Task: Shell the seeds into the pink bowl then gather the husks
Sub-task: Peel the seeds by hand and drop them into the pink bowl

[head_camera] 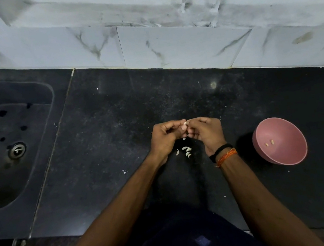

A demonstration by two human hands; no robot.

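item: one seed [185, 122], pinched between our left hand [166, 138] and right hand [205, 131] above the table [106, 130], husks [187, 151] dropping beneath, pink bowl [280, 141] within right's reach for kernels.

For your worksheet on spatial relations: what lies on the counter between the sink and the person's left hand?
Head view: only bare dark counter with tiny white flecks between sink and left hand.

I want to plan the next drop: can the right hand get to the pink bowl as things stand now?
Probably yes. The pink bowl stands open on the counter beside the right hand, with bare counter between them. The hand is busy, though: both hands pinch a seed.
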